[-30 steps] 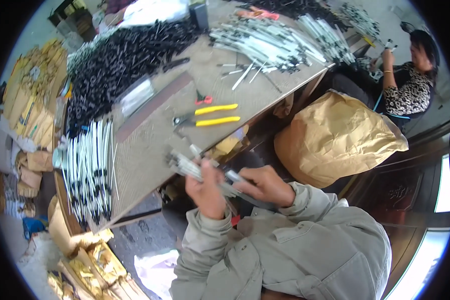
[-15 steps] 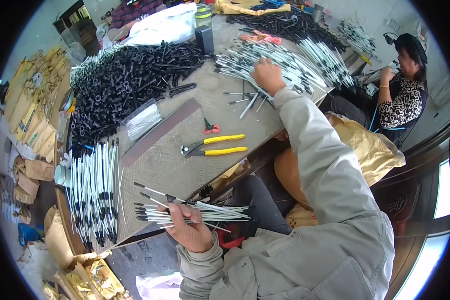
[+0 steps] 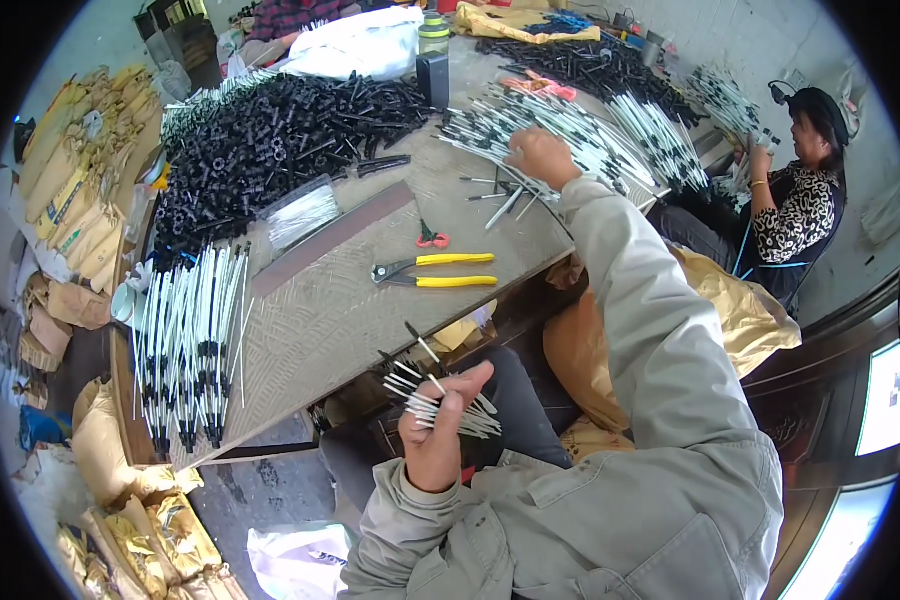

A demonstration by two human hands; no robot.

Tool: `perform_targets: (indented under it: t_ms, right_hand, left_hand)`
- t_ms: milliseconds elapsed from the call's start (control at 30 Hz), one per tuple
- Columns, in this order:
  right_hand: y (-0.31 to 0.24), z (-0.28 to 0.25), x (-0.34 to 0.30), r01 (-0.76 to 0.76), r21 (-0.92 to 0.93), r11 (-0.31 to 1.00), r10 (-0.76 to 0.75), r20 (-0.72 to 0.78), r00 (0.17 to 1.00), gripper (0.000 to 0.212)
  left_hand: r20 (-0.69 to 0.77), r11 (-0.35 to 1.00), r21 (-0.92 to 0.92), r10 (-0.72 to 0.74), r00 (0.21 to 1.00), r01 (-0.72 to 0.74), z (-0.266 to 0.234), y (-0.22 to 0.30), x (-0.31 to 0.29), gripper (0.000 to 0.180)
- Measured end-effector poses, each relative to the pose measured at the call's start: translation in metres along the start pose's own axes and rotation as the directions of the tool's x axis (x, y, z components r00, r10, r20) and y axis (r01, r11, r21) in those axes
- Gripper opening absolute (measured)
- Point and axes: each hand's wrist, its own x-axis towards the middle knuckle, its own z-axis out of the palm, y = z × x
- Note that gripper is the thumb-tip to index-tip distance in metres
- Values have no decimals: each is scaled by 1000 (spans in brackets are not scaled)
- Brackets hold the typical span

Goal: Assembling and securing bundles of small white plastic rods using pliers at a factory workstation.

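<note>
My left hand (image 3: 436, 425) is closed round a bundle of thin white rods (image 3: 478, 422) with black ends, held over my lap below the table's front edge. One rod (image 3: 422, 342) in that bundle sticks out toward the table. My right hand (image 3: 542, 158) reaches out to the far right, its fingers curled down at the near edge of a large pile of white rods with black fittings (image 3: 580, 125). What those fingertips grip is hidden. Several loose rods (image 3: 515, 200) lie just below it on the table.
Yellow-handled pliers (image 3: 435, 270), red-handled snips (image 3: 432, 238), a brown strip (image 3: 335, 238) and a bag of white sticks (image 3: 300, 212) lie mid-table. Black fittings (image 3: 270, 150) are heaped left, above bundled rods (image 3: 190, 345). A person (image 3: 805, 190) sits at right, another (image 3: 280, 25) at the back.
My left hand has moved right and turned, swinging the bundle from across the table edge to over my lap. The right hand stays at the rod pile. The view has shifted slightly.
</note>
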Motion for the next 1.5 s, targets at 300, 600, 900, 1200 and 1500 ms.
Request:
perform_targets:
  t_ms: [300, 600, 900, 1200, 1500]
  right_hand:
    - [0, -3, 0, -116, 35, 993, 118, -56, 992, 17]
    - [-46, -107, -75, 354, 595, 722, 302, -731, 612, 14]
    - [-86, -147, -238, 537, 778, 326, 599, -610, 519, 16]
    - [-157, -84, -277, -1, 968, 251, 107, -27, 994, 16]
    - [-150, -75, -235, 302, 877, 375, -251, -218, 943, 15]
  left_hand:
    - [-25, 983, 115, -141, 990, 143, 4, 11, -19, 27]
    - [-98, 988, 151, -10, 995, 25, 2, -7, -14, 33]
    - [-162, 973, 183, -112, 981, 141, 4, -23, -6, 44]
    - [-175, 951, 310, 69, 982, -12, 19, -17, 18, 40]
    - [-263, 876, 455, 306, 915, -163, 7, -8, 17, 25]
